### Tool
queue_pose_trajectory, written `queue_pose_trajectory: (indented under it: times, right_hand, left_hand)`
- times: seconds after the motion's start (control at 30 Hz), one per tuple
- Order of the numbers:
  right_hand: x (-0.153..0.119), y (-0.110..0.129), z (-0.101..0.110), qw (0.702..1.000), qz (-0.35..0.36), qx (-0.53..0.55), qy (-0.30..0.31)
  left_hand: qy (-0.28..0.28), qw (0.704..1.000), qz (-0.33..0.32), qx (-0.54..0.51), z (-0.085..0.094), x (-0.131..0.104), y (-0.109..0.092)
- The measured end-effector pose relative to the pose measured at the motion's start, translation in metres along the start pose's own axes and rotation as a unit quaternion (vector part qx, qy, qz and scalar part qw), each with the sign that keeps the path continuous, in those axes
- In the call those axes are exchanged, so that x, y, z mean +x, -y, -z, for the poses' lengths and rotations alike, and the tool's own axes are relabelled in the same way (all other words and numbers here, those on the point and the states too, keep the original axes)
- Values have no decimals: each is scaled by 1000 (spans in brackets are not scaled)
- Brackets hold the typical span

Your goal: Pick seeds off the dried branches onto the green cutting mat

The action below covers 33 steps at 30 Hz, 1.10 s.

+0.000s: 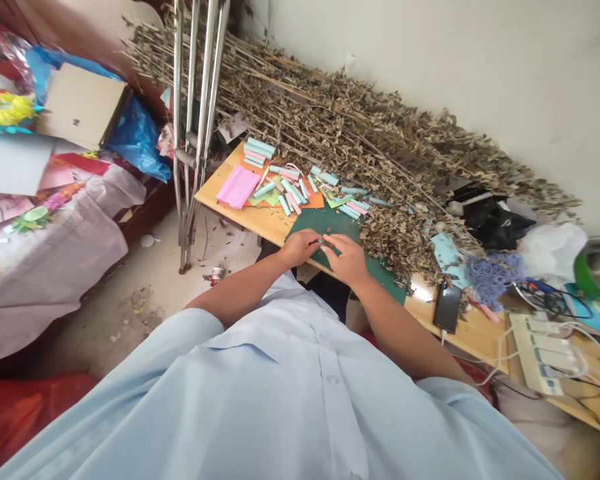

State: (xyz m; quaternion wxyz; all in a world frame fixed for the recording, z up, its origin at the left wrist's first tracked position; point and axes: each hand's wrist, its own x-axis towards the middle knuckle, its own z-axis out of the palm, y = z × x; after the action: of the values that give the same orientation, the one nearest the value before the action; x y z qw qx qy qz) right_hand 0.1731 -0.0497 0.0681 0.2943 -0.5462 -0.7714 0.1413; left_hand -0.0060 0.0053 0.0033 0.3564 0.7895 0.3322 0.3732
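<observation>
My left hand point(301, 247) and my right hand point(346, 259) meet over the near edge of a dark green mat point(325, 219). The fingertips of both are closed on something small and dark, too small to name. Dried leaves point(395, 247) are heaped on the mat to the right of my hands. Beyond my hands lie several pale blue and pink paper rolls point(293, 193), some on orange and green sheets. A pink folded sheet point(239, 187) is at the table's left end.
Long dried leafy stalks point(330, 113) lie along the wall behind the table. Metal crutches point(207, 87) stand at its left end. To the right are a phone point(447, 305) on a cable, a power strip point(540, 350) and blue yarn point(495, 275).
</observation>
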Motion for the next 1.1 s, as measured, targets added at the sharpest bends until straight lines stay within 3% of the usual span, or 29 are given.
queue_pose_trajectory:
  times: [0.17, 0.5, 0.67, 0.83, 1.1]
  right_hand:
    - [-5, 1, -13, 998, -34, 40, -31]
    - [-1, 1, -23, 997, -8, -58, -42]
    - [1, 6, -26, 997, -33, -27, -58]
    - [1, 10, -32, 990, -73, 35, -117]
    - [0, 13, -36, 982, -65, 59, -165]
  left_hand:
    - [1, 1000, 6, -4, 0, 1, -1]
    - [-17, 1000, 12, 13, -2, 0, -1]
    - [-23, 999, 16, 16, -2, 0, -1]
    - [-24, 999, 20, 19, -2, -1, -2]
    - [-23, 1000, 16, 13, -5, -2, 2]
